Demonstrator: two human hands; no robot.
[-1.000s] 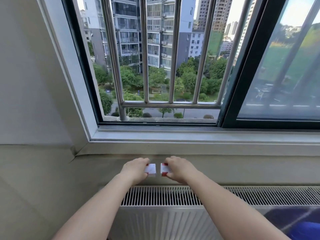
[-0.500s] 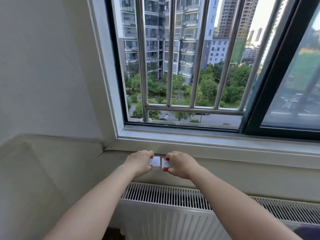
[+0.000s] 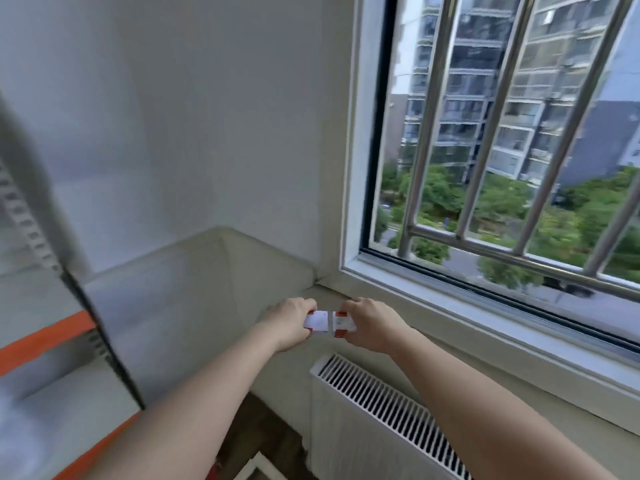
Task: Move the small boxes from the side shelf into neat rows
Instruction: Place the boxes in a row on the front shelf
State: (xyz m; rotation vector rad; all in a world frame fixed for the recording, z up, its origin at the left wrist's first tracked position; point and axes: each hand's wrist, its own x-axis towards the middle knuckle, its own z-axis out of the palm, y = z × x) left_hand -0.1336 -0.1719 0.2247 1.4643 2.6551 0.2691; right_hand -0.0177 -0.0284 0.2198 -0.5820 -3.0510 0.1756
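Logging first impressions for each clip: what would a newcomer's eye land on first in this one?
Most likely the two hands at centre: the left hand and right hand each hold a small white box with red ends, the left box and right box nearly end to end in front of the window ledge. Next, the barred window at upper right, with the white radiator below it.

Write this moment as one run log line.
left hand: holds left box | right hand: holds right box | boxes: side by side
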